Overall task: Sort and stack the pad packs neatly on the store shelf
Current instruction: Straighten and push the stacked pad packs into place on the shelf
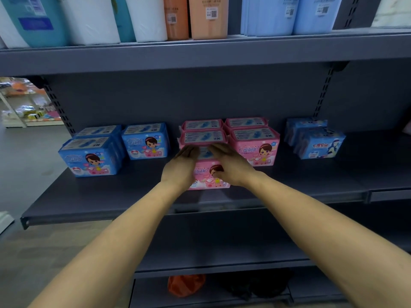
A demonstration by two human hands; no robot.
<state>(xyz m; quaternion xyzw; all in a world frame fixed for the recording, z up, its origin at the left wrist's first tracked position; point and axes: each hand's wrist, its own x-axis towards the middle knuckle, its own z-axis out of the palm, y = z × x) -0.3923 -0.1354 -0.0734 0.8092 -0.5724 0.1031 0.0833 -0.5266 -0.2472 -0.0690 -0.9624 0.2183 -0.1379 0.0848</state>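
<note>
A: Shelf (93, 196) colour?
B: Dark grey, back panel too.
A: Packs?
B: Front pack (209, 174) pink, cartoon girl print. Pink packs (253, 141) behind it, same print, blue-grey label tops. Left blue packs (89, 158), same girl, pink patch at the bottom. Far-right packs (320, 143) blue, red lettering, dark-blue figure.
A: Upper shelf?
B: White, teal, orange (209, 16) and pale blue packages.
A: Bottom?
B: Orange bag (185, 284), black items beside it.
</note>
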